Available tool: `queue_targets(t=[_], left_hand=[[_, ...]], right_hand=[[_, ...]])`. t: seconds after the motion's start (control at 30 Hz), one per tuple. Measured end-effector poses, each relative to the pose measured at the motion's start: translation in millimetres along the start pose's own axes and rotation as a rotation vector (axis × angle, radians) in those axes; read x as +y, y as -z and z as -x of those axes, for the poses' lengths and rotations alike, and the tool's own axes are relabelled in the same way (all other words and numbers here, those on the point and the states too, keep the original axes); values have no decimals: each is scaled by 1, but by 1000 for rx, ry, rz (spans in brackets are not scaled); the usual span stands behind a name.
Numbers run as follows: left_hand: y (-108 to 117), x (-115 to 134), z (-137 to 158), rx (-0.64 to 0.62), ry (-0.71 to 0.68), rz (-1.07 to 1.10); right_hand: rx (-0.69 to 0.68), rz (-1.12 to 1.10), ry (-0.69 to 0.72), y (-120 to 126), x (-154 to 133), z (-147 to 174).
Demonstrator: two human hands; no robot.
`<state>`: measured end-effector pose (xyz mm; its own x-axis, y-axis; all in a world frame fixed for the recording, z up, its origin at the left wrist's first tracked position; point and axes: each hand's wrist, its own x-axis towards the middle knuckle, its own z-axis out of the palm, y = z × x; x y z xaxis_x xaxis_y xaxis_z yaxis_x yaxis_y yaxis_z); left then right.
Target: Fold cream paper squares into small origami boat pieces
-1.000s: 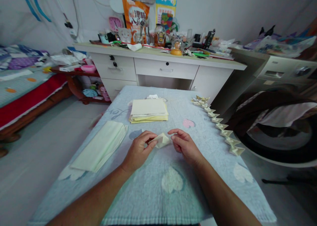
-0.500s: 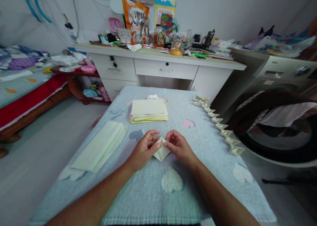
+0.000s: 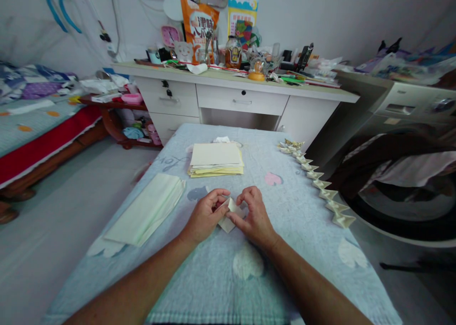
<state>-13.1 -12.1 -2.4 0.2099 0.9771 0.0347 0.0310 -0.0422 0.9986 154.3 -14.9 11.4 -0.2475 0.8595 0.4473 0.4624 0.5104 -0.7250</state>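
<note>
A small piece of folded paper (image 3: pixel 228 224), cream and creased to a point, is held between my two hands just above the cloth. My left hand (image 3: pixel 205 216) pinches its left side, thumb on top. From the right, my right hand (image 3: pixel 253 216) has its thumb on the paper's middle and its index finger curled at the upper right edge. Fingers cover parts of the paper. Beyond them lies a stack of cream and yellow paper sheets (image 3: pixel 216 155). Pale green folded sheets (image 3: pixel 146 210) rest to the left.
A row of folded paper shapes (image 3: pixel 322 185) runs down the right side of the cloth-covered table (image 3: pixel 199 287). Behind stands a white desk (image 3: pixel 244 99) crowded with jars and packets. A washing machine (image 3: pixel 402 101) with its door open is at the right, a bed (image 3: pixel 35 139) at the left.
My right thumb has moved left across the folded paper, and its index finger has lifted. The paper has changed from an even diamond to a skewed shape. The view has shifted slightly.
</note>
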Motion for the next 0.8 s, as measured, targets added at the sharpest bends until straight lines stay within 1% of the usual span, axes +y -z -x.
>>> queue_targets(t=[0.2, 0.4, 0.57, 0.8], left_hand=[[0, 0, 1, 48, -19, -47], [-1, 3, 2, 35, -31, -66], [-3, 4, 2, 31, -41, -59], [-1, 5, 1, 136, -89, -231]], right_hand=[[-17, -1, 10, 0, 2, -1], [-25, -47, -1, 0, 1, 0], [-26, -48, 17, -1, 1, 0], [-35, 6, 71, -4, 3, 0]])
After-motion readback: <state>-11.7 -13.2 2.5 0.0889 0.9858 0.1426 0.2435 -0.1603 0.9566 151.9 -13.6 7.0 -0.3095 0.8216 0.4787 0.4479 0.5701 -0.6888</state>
